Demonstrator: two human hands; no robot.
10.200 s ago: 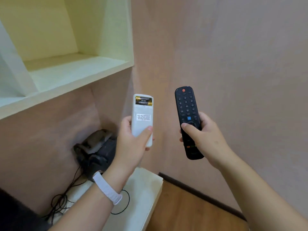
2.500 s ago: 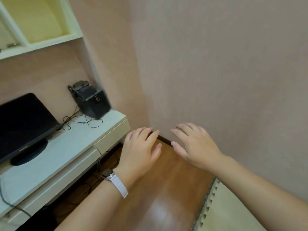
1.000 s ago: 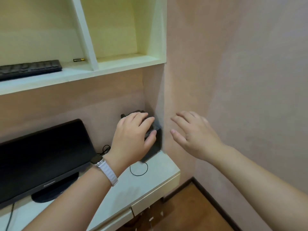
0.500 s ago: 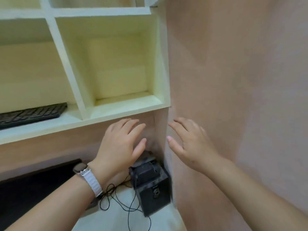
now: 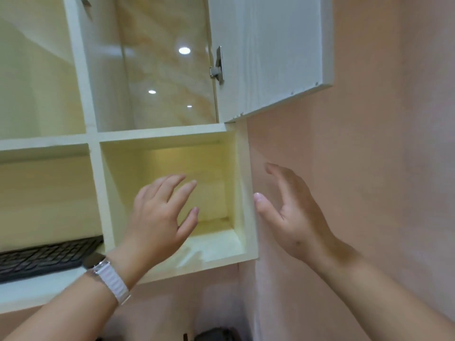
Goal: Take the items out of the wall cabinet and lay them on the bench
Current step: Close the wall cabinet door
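The cream wall cabinet (image 5: 242, 193) fills the upper left of the head view. Its lower right cubby shows nothing inside. My left hand (image 5: 160, 220), with a white watch strap on the wrist, is raised in front of that cubby, fingers apart and holding nothing. My right hand (image 5: 293, 215) is raised just right of the cabinet's side wall, also spread and holding nothing. A black keyboard (image 5: 46, 257) lies on the lower left shelf. Above the cubby, an upper compartment stands open with a glossy back panel; its white door (image 5: 270, 52) swings out to the right.
A pink wall (image 5: 381, 143) runs down the right side, close to my right hand. The top of a dark device (image 5: 216, 334) shows at the bottom edge below the cabinet. A metal hinge (image 5: 218, 66) holds the open door.
My view has tilted upward from the desk to the cabinet, bringing the open upper compartment and door into sight. Both hands have risen with it, holding nothing; the remotes held ten seconds ago are gone.
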